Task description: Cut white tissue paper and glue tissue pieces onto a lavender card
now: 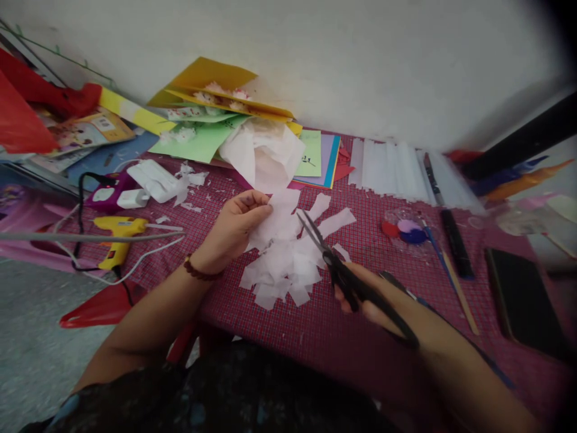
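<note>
Between thumb and fingers, my left hand pinches the edge of a piece of white tissue paper. My right hand is wrapped round the black handles of a pair of scissors. The blades are slightly parted and point up and left, their tips close to the right edge of the held paper. Below both hands lies a loose pile of cut white paper pieces, with a few strips to its right. Behind the hands sits a crumpled white paper bundle.
On the left are a yellow glue gun, its cables and a white charger. Coloured papers lean by the wall. Translucent strips lie behind paint pots, a brush, a black knife and a phone.
</note>
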